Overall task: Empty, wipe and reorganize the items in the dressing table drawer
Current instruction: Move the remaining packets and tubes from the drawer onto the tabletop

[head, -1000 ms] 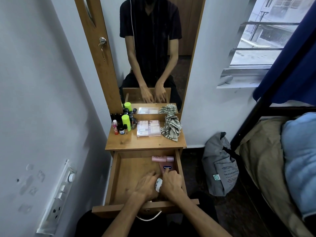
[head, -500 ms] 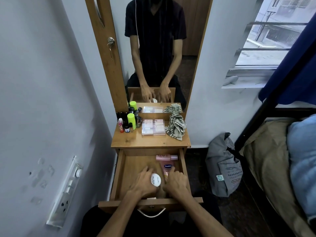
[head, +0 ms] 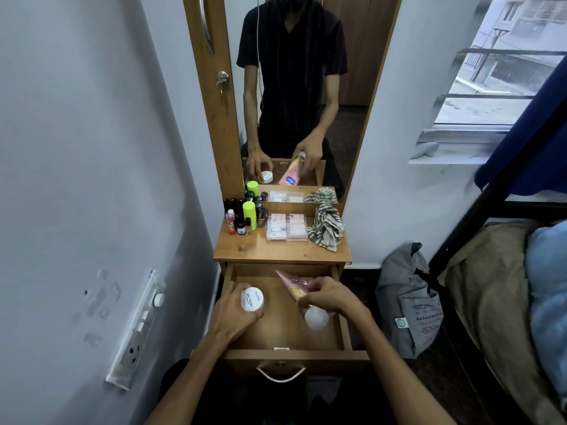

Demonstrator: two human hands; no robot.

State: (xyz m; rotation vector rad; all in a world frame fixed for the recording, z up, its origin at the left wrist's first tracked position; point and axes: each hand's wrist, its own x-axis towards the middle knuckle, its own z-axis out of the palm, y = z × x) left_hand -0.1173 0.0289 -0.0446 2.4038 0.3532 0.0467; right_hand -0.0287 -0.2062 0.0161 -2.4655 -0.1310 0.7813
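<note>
Now my left hand (head: 233, 317) curls its fingers round the white jar (head: 251, 299) at the drawer's (head: 345, 329) left edge; my right hand (head: 331, 297) pinches the pink tube (head: 293, 285) near its right edge. Held so lightly, the tube could slip and drop.

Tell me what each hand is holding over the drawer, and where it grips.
Left hand grips the white round jar by its side. Right hand holds the pink tube near its white cap end.
</note>
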